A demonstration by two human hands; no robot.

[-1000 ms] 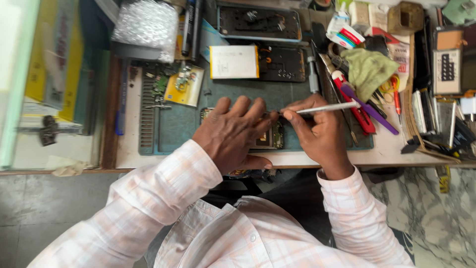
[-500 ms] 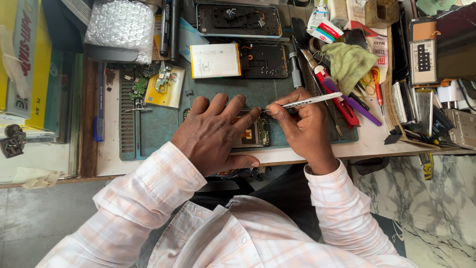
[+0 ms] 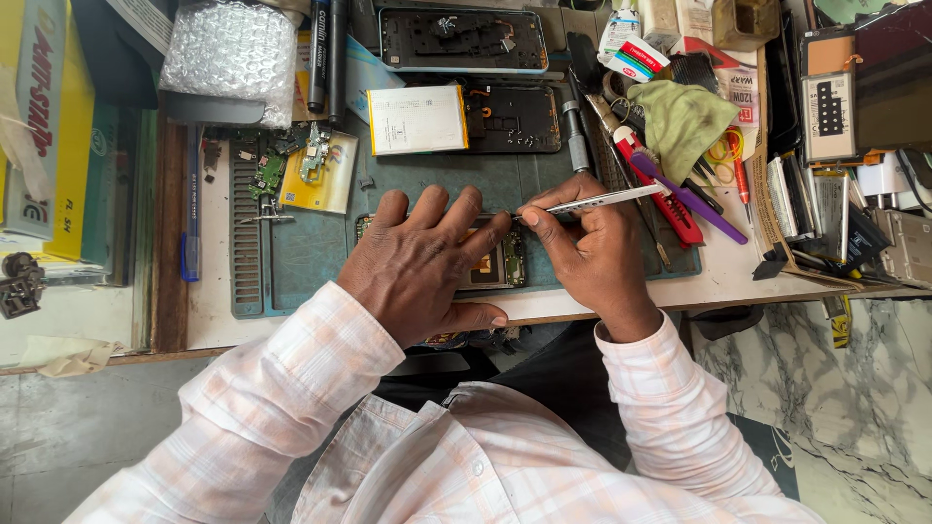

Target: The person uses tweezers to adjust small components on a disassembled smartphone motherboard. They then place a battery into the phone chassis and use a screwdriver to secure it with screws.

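My left hand [image 3: 427, 267] lies flat, fingers spread, on an opened phone body with a green circuit board [image 3: 507, 264], which rests on a teal work mat [image 3: 311, 247]. My right hand [image 3: 592, 247] pinches silver tweezers [image 3: 607, 200], whose tip sits just past my left fingertips over the board. Most of the phone body is hidden under my left hand.
Behind the mat lie a white battery [image 3: 417, 118], two black phone frames [image 3: 464, 39], small boards on a yellow card [image 3: 313, 170], a bubble-wrap roll [image 3: 228, 49], a green cloth [image 3: 680, 116], red and purple tools [image 3: 684, 199] and a blue pen [image 3: 191, 209]. Clutter fills the right side.
The camera view has shifted slightly. Both hands stay on the phone; the tweezers remain pinched at the same spot.
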